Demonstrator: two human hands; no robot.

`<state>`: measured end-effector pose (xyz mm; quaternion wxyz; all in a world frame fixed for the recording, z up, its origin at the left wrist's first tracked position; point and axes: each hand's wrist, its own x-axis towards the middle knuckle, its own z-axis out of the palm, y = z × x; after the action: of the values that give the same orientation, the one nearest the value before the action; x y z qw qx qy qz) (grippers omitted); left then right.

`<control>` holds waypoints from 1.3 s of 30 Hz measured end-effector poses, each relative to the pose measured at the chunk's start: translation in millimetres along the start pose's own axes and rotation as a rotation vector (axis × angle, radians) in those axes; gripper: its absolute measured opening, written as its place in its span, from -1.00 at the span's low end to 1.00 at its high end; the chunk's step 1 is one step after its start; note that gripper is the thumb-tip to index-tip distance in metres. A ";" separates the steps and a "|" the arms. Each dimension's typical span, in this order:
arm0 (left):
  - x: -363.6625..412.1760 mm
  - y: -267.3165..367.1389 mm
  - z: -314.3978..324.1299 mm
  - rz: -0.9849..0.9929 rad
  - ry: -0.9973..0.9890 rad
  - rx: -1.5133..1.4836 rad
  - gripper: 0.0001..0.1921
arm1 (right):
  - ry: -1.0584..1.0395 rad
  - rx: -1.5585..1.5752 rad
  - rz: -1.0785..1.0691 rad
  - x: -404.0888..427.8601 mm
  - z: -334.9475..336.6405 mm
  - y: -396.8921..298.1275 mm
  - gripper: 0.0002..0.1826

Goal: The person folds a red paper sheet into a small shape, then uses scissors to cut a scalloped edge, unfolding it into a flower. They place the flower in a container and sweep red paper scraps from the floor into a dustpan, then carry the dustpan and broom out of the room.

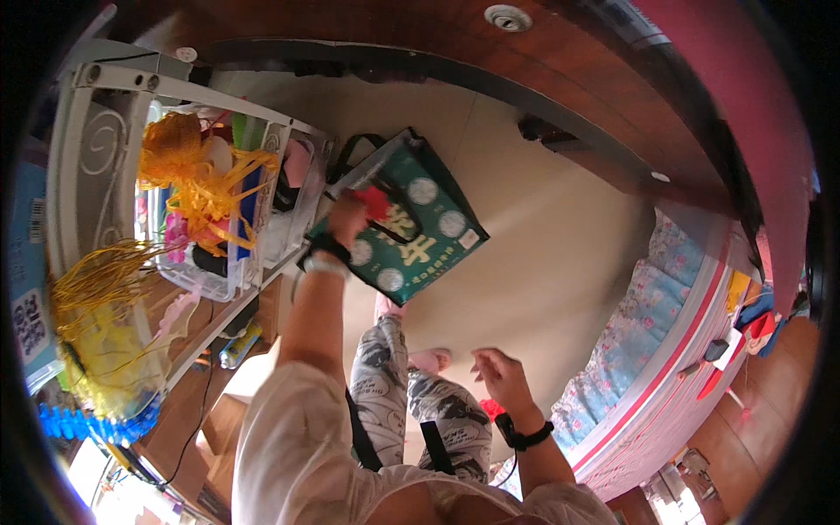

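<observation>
My left hand (346, 222) is at the upper left side of a green shopping bag (430, 262) with round white motifs and yellow writing. A red item (373, 202) shows right at my fingers, over the bag's opening, beside a black strap handle (403, 230). The hand is blurred, and whether its fingers grip the red item cannot be told. My right hand (502, 377) hovers over the floor near my knee, fingers apart and slightly curled, holding nothing. A second red item (492, 410) shows partly behind my right wrist. Both wrists wear black bands.
On the left, a white metal rack (197, 95) holds a clear plastic bin (223, 282) with orange ribbon material (190, 157). Yellow cords (105, 282) hang nearby. A bed with a striped sheet (656, 387) and floral fabric (630, 328) is at right; dark wooden furniture (420, 26) runs across the top.
</observation>
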<state>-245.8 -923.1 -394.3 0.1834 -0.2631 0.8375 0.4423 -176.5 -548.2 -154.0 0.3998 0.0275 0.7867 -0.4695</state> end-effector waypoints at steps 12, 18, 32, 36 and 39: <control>-245.1 101.2 144.5 -0.213 -0.474 -0.660 -0.89 | 0.312 -0.305 0.095 83.8 -0.4 14.1 -0.36; -186.7 89.5 146.2 -0.421 -0.420 -0.481 -0.46 | 0.282 -0.156 0.279 51.3 -19.2 72.2 -0.47; -138.2 155.4 75.1 0.272 -0.129 0.917 -0.64 | 0.299 0.091 0.205 -16.4 -26.3 120.7 -0.74; -124.7 135.8 41.6 0.086 0.107 0.794 -0.67 | 0.256 0.206 0.252 -47.0 -24.1 122.5 -0.75; -132.8 110.7 -9.7 -0.041 0.113 0.738 -0.67 | 0.225 0.198 0.267 -62.3 -27.9 115.4 -0.75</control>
<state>-207.9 -842.2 -245.9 0.2280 -0.2199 0.9441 0.0915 -102.7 -442.0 -189.3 0.3633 0.2230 0.7657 -0.4816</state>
